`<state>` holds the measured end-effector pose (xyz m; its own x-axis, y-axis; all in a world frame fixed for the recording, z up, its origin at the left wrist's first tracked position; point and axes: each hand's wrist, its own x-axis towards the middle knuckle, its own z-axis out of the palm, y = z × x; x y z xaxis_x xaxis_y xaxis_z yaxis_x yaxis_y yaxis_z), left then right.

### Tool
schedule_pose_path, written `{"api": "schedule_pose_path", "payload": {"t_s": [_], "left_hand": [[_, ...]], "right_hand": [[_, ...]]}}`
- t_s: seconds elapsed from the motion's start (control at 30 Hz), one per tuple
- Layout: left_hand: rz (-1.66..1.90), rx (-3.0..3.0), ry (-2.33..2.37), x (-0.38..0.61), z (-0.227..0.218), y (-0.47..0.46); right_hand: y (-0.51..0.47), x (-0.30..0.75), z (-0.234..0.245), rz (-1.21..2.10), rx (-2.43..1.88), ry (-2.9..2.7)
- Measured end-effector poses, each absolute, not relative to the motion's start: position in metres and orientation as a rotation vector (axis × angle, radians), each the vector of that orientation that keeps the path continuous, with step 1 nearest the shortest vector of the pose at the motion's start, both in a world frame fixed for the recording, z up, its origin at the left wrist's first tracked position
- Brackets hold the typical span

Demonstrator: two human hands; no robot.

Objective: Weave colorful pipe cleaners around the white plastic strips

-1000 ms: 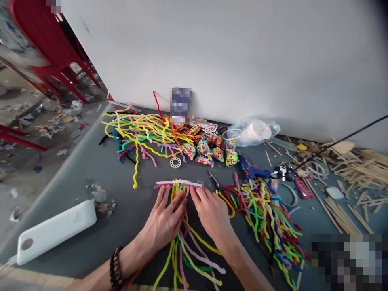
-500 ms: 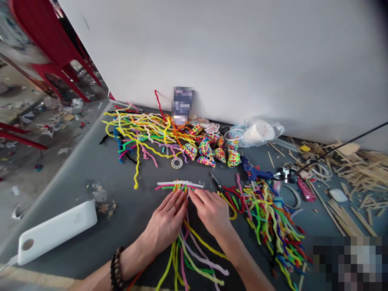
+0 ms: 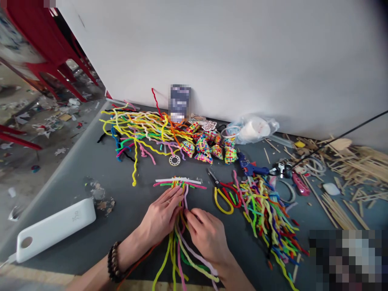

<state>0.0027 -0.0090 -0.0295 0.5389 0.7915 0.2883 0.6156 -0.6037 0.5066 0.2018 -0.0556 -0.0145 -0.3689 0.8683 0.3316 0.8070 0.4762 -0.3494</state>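
Note:
Pipe cleaners in yellow, green, pink and lilac (image 3: pixel 166 258) run from a white strip (image 3: pixel 190 181) toward the table's front edge. Pink and green pipe cleaners (image 3: pixel 198 186) lie crosswise just below that strip, woven among the lengthwise ones. My left hand (image 3: pixel 162 214) presses on the strands below the weave, fingers together and thumb against the bundle. To its right, my right hand (image 3: pixel 206 232) has its fingers closed on strands of the bundle; which ones is partly hidden. A lilac strand (image 3: pixel 186 196) passes between the hands.
Scissors (image 3: pixel 217 183) and a loose pipe cleaner heap (image 3: pixel 260 206) lie at right, near a blue glue gun (image 3: pixel 251 169). Behind are more pipe cleaners (image 3: pixel 133 125) and colourful wrapped bundles (image 3: pixel 203 147). A white power bank (image 3: pixel 56 230) lies left; wooden sticks (image 3: pixel 342 212) lie far right.
My right hand has drawn back from the weave, down along the strands toward me, uncovering the scissors' handles. My left hand stays on the bundle.

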Motion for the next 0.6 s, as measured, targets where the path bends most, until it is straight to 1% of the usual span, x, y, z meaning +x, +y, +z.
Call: {"api": "schedule_pose_path", "payload": {"t_s": [0.17,0.23,0.43,0.6], "left_hand": [[0.747,2.408,1.146,0.003,-0.033,-0.009],[0.738,2.401,1.127,0.003,-0.032,-0.009],[0.705,2.365,1.095,0.000,-0.030,-0.008],[0.693,2.351,1.070,-0.001,-0.030,-0.007]], "right_hand": [[-0.048,0.203,0.002,-0.170,-0.976,-2.695],[-0.043,0.204,0.006,-0.242,-0.907,-2.755],[-0.018,0.200,0.018,-0.053,-0.939,-2.875],[0.002,0.196,0.020,-0.038,-0.734,-2.928]]}}
